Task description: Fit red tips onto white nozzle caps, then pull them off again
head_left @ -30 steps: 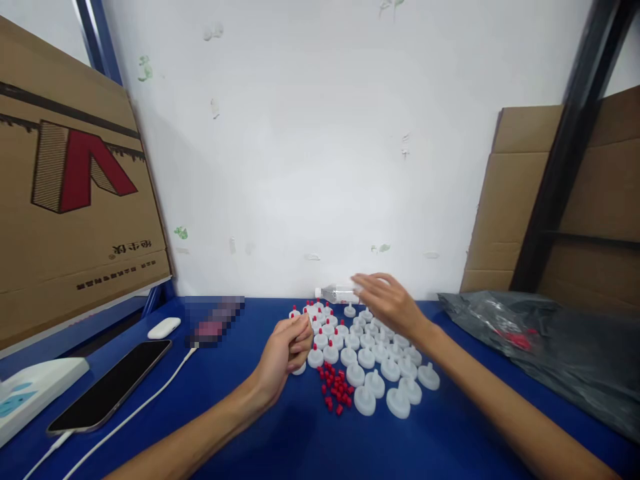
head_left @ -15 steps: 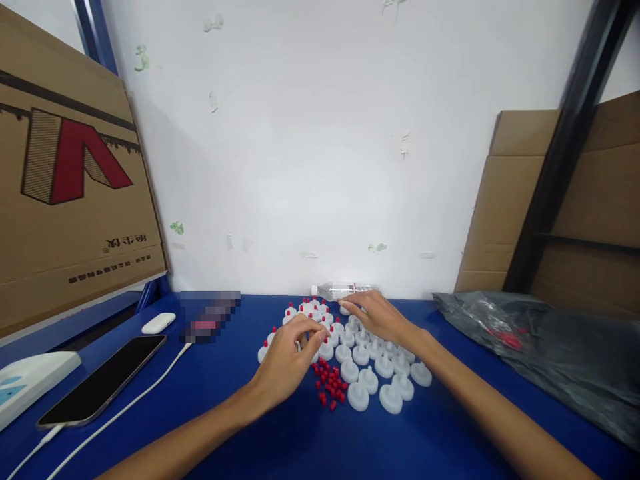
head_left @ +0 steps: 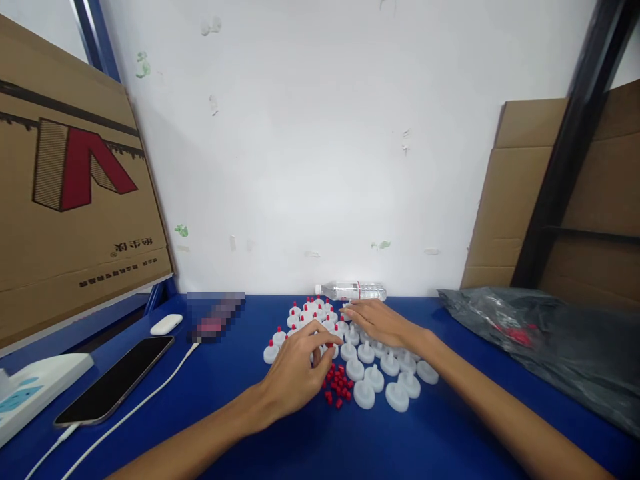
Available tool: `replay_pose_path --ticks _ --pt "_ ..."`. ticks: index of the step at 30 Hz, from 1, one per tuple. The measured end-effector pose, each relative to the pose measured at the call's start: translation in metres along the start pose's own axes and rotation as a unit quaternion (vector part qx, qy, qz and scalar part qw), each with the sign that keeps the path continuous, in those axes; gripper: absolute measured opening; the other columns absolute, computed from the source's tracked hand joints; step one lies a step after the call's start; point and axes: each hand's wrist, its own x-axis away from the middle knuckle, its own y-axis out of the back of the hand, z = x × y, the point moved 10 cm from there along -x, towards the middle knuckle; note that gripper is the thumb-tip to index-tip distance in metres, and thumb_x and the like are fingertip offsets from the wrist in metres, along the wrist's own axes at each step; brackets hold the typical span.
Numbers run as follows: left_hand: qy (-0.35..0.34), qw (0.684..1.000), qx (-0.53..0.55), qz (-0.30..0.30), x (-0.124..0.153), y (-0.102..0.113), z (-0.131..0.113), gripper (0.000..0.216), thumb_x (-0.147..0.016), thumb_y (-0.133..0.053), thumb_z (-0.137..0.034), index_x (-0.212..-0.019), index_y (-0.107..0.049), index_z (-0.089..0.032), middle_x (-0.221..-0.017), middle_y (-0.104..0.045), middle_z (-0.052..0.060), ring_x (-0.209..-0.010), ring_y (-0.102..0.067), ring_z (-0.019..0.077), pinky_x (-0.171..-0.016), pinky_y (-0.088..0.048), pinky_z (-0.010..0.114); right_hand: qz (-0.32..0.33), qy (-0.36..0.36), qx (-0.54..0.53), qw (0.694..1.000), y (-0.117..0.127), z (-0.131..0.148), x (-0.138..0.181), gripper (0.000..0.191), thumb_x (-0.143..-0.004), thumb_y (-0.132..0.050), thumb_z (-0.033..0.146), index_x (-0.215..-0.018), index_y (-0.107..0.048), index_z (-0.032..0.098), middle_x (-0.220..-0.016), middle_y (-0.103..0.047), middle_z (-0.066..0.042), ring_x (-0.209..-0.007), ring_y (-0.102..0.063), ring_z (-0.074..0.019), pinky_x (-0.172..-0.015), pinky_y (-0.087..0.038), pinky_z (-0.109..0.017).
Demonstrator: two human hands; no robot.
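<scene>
Many white plastic caps (head_left: 373,383) with short stems stand in rows on the blue table (head_left: 310,440). Those at the back left (head_left: 300,313) carry small red tips. A heap of loose red tips (head_left: 339,388) lies in front of them. My left hand (head_left: 300,367) hovers over the red heap, fingers curled, thumb and forefinger pinched close at its edge. My right hand (head_left: 377,321) lies flat and spread over the back rows of caps, fingers pointing left. A clear water bottle (head_left: 353,291) lies on its side against the wall behind them.
At the left lie a black phone (head_left: 115,380) on a white cable (head_left: 135,407), a white earbud case (head_left: 166,325) and a white device (head_left: 35,390). Cardboard sheets lean at left (head_left: 75,187) and right (head_left: 525,193). A crumpled grey plastic bag (head_left: 550,340) fills the right side.
My left hand came down from a raised pinch to the red heap. My right hand dropped from above the bottle onto the back rows of caps. Capped pieces now stand at the left front.
</scene>
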Motion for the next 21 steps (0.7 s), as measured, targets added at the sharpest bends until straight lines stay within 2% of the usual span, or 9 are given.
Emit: replay_pose_path --ticks 3,9,17,21 --pt "-0.004 1.000 -0.030 -0.001 0.000 0.000 0.001 0.018 -0.091 -0.060 -0.021 -0.105 -0.072 -0.022 -0.090 -0.070 0.002 -0.066 -0.056 0.0140 -0.068 -0.043 0.028 0.020 0.002 -0.009 1.000 -0.002 0.001 0.000 0.045 -0.107 -0.029 0.037 -0.111 -0.071 0.022 -0.103 -0.075 -0.005 -0.096 -0.069 -0.0215 -0.087 -0.050 -0.033" --pt "-0.024 0.999 -0.035 0.026 0.000 -0.004 -0.003 0.010 -0.091 -0.065 -0.021 -0.095 -0.074 -0.023 -0.091 -0.072 0.003 -0.093 -0.057 0.0224 -0.082 -0.045 0.034 0.011 -0.010 -0.024 1.000 0.013 0.000 -0.006 0.046 -0.107 -0.028 0.037 -0.105 -0.070 0.019 -0.094 -0.075 -0.007 -0.091 -0.069 -0.0230 -0.088 -0.050 -0.038" --pt "-0.053 0.995 -0.063 0.056 0.000 -0.017 0.001 0.017 -0.095 -0.061 -0.020 -0.104 -0.075 -0.024 -0.096 -0.070 0.003 -0.097 -0.055 0.0205 -0.089 -0.045 0.035 0.029 0.013 -0.031 0.999 0.014 0.022 -0.010 0.043 -0.107 -0.031 0.034 -0.090 -0.068 0.020 -0.090 -0.073 -0.005 -0.094 -0.067 -0.0217 -0.092 -0.046 -0.038" --pt "-0.052 0.994 -0.072 0.059 0.001 -0.017 0.003 0.018 -0.094 -0.063 -0.018 -0.106 -0.073 -0.025 -0.096 -0.071 0.003 -0.098 -0.056 0.0203 -0.088 -0.046 0.034 0.020 0.018 -0.021 0.999 0.012 0.022 -0.010 0.041 -0.106 -0.035 0.037 -0.094 -0.070 0.020 -0.094 -0.074 -0.006 -0.100 -0.067 -0.0233 -0.095 -0.045 -0.039"
